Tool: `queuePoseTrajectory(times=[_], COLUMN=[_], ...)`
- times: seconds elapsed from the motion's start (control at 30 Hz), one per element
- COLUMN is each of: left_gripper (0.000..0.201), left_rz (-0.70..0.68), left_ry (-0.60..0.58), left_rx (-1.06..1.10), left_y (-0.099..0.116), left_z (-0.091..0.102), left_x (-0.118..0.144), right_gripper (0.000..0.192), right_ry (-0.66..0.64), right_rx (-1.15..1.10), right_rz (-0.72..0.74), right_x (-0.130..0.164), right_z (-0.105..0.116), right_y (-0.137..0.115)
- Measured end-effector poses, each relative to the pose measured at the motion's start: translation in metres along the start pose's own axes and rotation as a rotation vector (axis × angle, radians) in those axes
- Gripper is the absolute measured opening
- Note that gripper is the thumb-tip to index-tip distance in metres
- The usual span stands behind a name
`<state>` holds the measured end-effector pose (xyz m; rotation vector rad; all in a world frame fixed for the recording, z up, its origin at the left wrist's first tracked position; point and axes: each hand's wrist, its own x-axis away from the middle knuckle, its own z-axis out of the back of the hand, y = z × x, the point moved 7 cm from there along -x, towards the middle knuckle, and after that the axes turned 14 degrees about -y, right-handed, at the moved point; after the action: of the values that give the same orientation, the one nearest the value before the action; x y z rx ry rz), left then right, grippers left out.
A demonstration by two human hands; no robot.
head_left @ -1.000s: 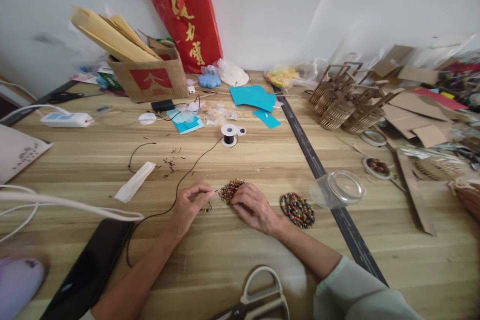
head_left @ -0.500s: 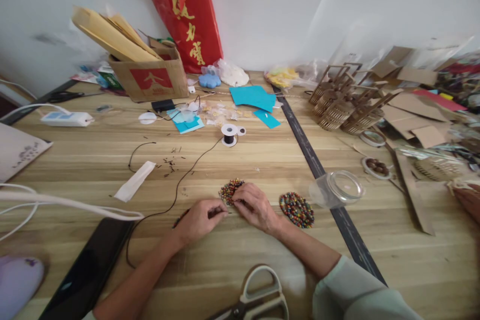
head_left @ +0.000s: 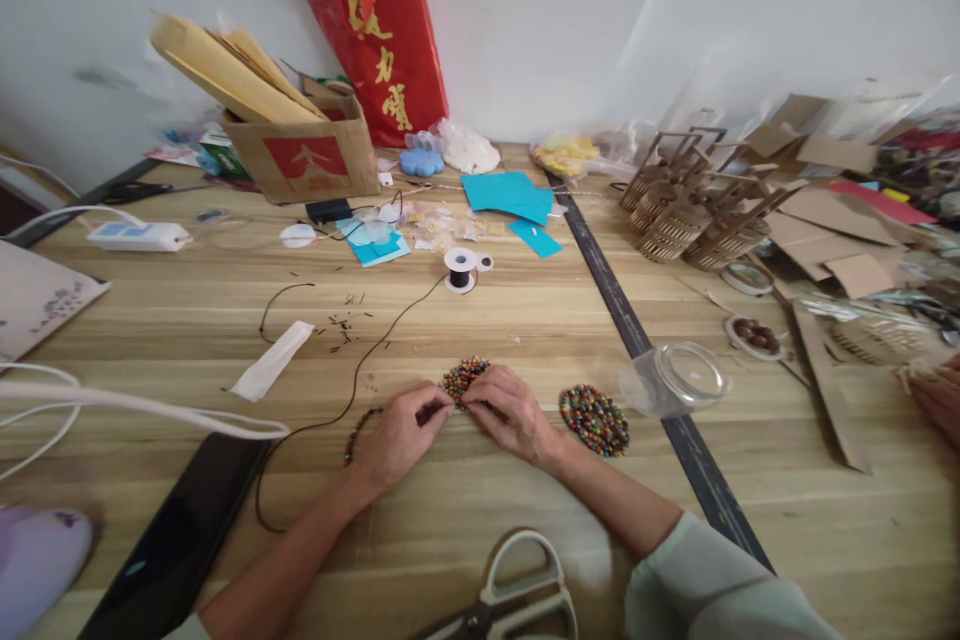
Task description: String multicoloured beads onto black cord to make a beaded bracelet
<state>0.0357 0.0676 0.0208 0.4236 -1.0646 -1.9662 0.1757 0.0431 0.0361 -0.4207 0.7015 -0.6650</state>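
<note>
My left hand (head_left: 409, 428) is closed in a pinch. From under it a string of small multicoloured beads (head_left: 355, 440) curves out to the left, joined to thin black cord (head_left: 279, 455). My right hand (head_left: 510, 410) pinches with thumb and finger, and its fingertips almost meet those of the left. Whatever is between the right fingertips is too small to make out. Just behind the fingers lies a pile of loose coloured beads (head_left: 463, 376), partly covered by the right hand. A coiled mass of similar beads (head_left: 595, 419) lies right of the right wrist.
A spool of black cord (head_left: 460, 270) stands behind the beads. Scissors (head_left: 521, 590) lie at the front edge, a black phone (head_left: 180, 530) at left. A clear jar (head_left: 679, 378) lies right, near small bamboo baskets (head_left: 675, 210). Another person's hand (head_left: 937, 395) shows at far right.
My left hand has moved slightly up, its fingertips now close to the right hand's. More of the bead string shows left of it. The right hand has barely moved.
</note>
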Motion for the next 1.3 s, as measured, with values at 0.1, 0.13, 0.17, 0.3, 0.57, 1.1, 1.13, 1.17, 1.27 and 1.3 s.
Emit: queuePoseTrajectory(times=[0.1,0.13,0.17,0.3,0.57,1.1,1.13,1.17,1.27,1.3], left_gripper=[0.014,0.015,0.015,0.015,0.014,0.012,0.012,0.012,0.013,0.013], left_rz=[0.001,-0.004,-0.009,-0.011,-0.021,-0.088,-0.083,-0.077,-0.063,-0.062], left_ry=[0.013,0.018,0.021,0.027,0.059,0.091,0.093,0.092,0.082,0.078], left_rx=[0.097,0.125,0.151,0.217,0.214,0.177,0.175,0.174,0.172,0.169], left_y=[0.0022,0.0025,0.0025,0.0007,-0.0020,0.0018,0.0018,0.0017,0.0021,0.0025], left_z=[-0.0010,-0.0016,-0.0024,-0.0058,-0.0071,-0.0058,-0.0057,-0.0056,-0.0059,-0.0060], left_x=[-0.0015,-0.0019,-0.0023,-0.0033,-0.0028,-0.0028,-0.0028,-0.0029,-0.0025,-0.0023], right_gripper=[0.010,0.009,0.009,0.008,0.007,0.009,0.010,0.010,0.010,0.009], right_ry=[0.021,0.022,0.022,0.016,0.012,-0.004,-0.006,-0.010,-0.016,-0.019], right_rx=[-0.027,-0.036,-0.045,-0.084,-0.118,-0.121,-0.122,-0.124,-0.135,-0.139], right_rz=[-0.010,-0.017,-0.024,-0.041,-0.056,-0.074,-0.074,-0.074,-0.073,-0.073], right_x=[-0.0003,-0.0004,-0.0005,-0.0007,-0.0007,-0.0036,-0.0036,-0.0035,-0.0029,-0.0026], right_z=[0.0015,0.0017,0.0017,0.0016,0.0007,0.0032,0.0033,0.0032,0.0027,0.0022], right_y=[0.0010,0.0017,0.0025,0.0045,0.0062,0.0026,0.0025,0.0025,0.0032,0.0037])
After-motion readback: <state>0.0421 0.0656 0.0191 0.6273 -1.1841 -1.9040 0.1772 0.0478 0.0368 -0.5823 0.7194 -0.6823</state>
